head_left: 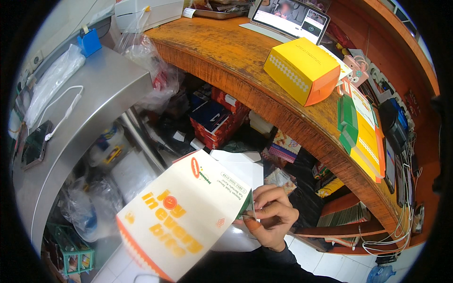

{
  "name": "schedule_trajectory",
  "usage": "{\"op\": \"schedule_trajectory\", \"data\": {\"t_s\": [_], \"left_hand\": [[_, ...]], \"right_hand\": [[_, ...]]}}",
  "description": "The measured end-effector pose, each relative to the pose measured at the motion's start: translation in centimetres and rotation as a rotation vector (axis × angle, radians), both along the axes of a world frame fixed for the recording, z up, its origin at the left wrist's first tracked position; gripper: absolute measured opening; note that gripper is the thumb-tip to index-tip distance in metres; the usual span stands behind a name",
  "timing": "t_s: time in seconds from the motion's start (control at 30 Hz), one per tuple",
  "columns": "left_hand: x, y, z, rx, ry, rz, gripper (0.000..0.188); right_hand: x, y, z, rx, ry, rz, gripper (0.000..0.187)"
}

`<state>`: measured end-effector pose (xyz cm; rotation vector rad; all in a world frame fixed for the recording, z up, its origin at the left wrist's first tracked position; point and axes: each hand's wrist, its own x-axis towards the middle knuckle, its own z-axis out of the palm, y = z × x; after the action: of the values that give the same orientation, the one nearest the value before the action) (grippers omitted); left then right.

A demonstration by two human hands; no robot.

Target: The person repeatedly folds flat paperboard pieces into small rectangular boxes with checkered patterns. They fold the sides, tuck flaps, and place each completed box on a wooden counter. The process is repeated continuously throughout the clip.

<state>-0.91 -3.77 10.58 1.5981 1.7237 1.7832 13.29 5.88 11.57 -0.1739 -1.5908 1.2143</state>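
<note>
Worn wooden counter (pixel 207 42) with a yellow-and-orange box (pixel 302 70), stacked cartons (pixel 362 137), a lit screen (pixel 287 18), a metal tray (pixel 214 15).

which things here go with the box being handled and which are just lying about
Belongs, it seems:
white box, pinched at an edge by the right hand
yellow box
flat cartons

Just lying about, probably:
phone
tape dispenser
tablet
pink cup
</note>
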Motion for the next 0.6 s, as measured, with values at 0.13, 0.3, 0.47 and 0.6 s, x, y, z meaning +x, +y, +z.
{"op": "schedule_trajectory", "data": {"t_s": [0.13,0.3,0.47,0.6], "left_hand": [[0.4,0.0,-0.4,0.030,-0.084,-0.015,0.043],[1.2,0.3,-0.8,0.070,-0.298,-0.015,0.042],[1.6,1.1,-1.5,0.196,-0.754,0.097,0.031],[0.5,1.7,-1.1,0.381,-1.213,-0.098,0.042]], "right_hand": [[-0.2,-0.6,0.6,0.174,-0.089,-0.096,0.019],[-0.9,-1.5,1.2,0.451,-0.381,-0.227,0.045],[-0.9,-1.0,1.4,0.528,-0.618,-0.218,0.053],[-0.3,0.9,1.0,0.427,-0.505,-0.408,0.038]]}}
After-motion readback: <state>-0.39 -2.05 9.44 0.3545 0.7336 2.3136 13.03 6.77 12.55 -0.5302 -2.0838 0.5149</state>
